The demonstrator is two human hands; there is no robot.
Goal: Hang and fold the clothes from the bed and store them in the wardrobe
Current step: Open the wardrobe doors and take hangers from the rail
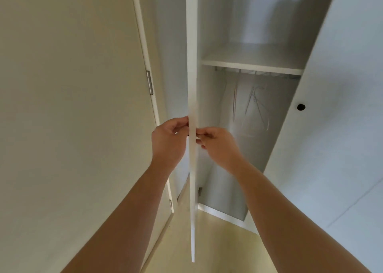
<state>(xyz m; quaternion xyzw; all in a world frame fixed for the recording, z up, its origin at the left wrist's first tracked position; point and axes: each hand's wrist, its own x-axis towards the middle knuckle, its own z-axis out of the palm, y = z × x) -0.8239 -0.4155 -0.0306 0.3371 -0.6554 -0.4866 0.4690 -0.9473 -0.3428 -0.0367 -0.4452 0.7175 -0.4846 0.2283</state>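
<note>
The white wardrobe door (pixel 191 65) stands edge-on in front of me, swung out from the wardrobe. My left hand (pixel 169 140) grips its left face and my right hand (pixel 217 143) grips its right face at the same height, fingers pinched on the edge. Behind the door the wardrobe interior (pixel 244 169) is open, with a shelf (pixel 251 66) above a rail from which several thin wire hangers (pixel 257 104) hang. No clothes or bed are in view.
A second wardrobe door (pixel 331 127) with a round dark hole (pixel 301 106) stands at the right. A room door (pixel 72 106) with a metal hinge (pixel 149 82) fills the left. Pale yellow floor (pixel 217 241) lies below.
</note>
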